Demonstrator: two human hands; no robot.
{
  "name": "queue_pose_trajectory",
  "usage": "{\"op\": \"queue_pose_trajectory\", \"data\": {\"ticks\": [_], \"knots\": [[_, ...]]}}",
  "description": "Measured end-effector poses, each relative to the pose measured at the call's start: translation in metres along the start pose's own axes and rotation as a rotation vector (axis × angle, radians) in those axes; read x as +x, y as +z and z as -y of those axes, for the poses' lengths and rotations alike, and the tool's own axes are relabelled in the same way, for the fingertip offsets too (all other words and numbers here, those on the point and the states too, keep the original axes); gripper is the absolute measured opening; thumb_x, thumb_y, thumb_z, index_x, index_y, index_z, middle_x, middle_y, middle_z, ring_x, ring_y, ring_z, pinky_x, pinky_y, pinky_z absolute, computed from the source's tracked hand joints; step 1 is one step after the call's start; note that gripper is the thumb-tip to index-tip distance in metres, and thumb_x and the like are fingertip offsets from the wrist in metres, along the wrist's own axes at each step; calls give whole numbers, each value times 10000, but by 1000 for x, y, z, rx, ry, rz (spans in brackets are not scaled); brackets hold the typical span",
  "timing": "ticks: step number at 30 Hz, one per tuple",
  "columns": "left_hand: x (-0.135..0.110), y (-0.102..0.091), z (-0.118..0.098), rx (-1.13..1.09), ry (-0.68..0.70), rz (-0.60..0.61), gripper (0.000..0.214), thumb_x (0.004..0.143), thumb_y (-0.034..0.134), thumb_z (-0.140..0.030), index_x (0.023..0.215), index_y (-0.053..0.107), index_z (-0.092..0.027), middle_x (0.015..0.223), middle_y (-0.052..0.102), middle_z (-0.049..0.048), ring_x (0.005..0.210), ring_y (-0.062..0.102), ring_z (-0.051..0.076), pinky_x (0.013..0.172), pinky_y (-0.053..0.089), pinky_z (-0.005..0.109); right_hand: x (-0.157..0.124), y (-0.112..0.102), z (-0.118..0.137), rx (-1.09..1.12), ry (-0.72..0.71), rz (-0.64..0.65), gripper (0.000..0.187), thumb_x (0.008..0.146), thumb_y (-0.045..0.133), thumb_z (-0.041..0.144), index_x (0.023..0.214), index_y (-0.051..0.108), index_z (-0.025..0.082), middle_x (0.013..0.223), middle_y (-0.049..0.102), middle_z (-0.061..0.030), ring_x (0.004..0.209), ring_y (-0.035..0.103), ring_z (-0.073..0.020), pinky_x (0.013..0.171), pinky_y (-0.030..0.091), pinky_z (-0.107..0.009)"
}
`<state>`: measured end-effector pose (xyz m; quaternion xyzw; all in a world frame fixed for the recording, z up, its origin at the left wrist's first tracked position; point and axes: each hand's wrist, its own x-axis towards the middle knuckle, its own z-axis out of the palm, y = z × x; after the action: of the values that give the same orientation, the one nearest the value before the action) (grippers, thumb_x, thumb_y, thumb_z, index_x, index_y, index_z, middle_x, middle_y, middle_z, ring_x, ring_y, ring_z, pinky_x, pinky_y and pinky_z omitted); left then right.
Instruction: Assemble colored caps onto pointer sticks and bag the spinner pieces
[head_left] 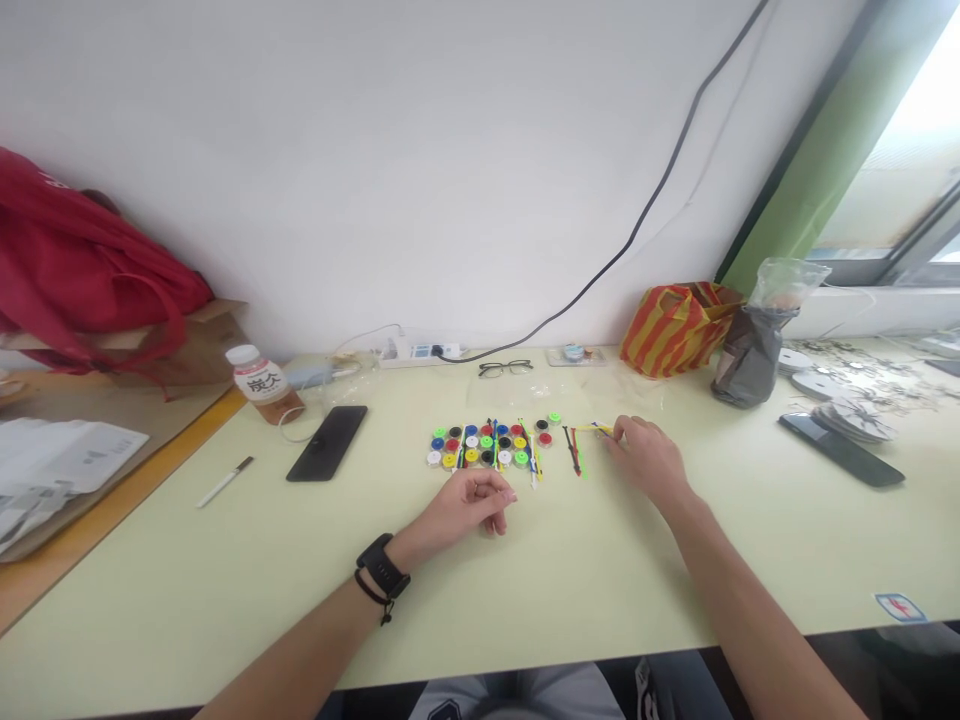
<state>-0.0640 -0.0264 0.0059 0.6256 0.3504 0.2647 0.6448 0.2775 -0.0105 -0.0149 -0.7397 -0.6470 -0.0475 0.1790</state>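
Note:
On the pale table, round discs (471, 442) in white, blue, red, yellow, green and black sit in rows, with thin coloured plastic strips (534, 455) lying across them. My left hand (472, 502) rests just in front of the rows, fingers curled in and thumb against them, with nothing visible in it. To the right, my right hand (649, 455) has its fingertips closed on the end of thin yellow and blue strips (600, 428); the contact is partly hidden. Between that hand and the discs lie black, red and green strips (574, 452).
Black phones (328, 443) (841, 450) lie at both sides. A drink bottle (262, 383) and white pen (225, 482) are at left. Eyeglasses (505, 369) and a power strip (420, 354) lie behind the discs. A striped bag (675, 330) and grey bag (750, 360) stand back right.

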Motion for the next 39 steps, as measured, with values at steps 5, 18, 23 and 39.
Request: {"op": "queue_pose_trajectory", "data": {"ticks": [5,18,23,39], "knots": [[-1,0,-1,-2,16,6,334,923,741,-474,887,666,-151,684,695,46,639,656,150,624,525,250,-5,-3,20,196,-201,-37,82,933,553,237,851,560,237,857,669,-35,870,609,-219,721,404,-308],[-1,2,-3,7,3,-7,353,899,762,-495,876,676,-153,708,696,50,670,666,163,654,539,266,-11,6,45,214,-259,118,172,928,488,146,943,638,227,999,700,-64,989,612,-237,776,407,-317],[-1,3,-6,4,-8,-17,350,901,762,-492,875,671,-155,712,691,46,673,660,158,653,531,261,-12,2,46,201,-242,99,162,942,482,153,960,625,227,938,683,-50,930,598,-225,732,379,-303],[-1,1,-4,3,-3,-13,391,878,775,-527,870,680,-148,722,688,52,684,657,162,666,522,268,-12,-6,42,169,-172,151,178,884,465,69,840,553,217,894,674,-31,842,579,-186,684,342,-277]]}}
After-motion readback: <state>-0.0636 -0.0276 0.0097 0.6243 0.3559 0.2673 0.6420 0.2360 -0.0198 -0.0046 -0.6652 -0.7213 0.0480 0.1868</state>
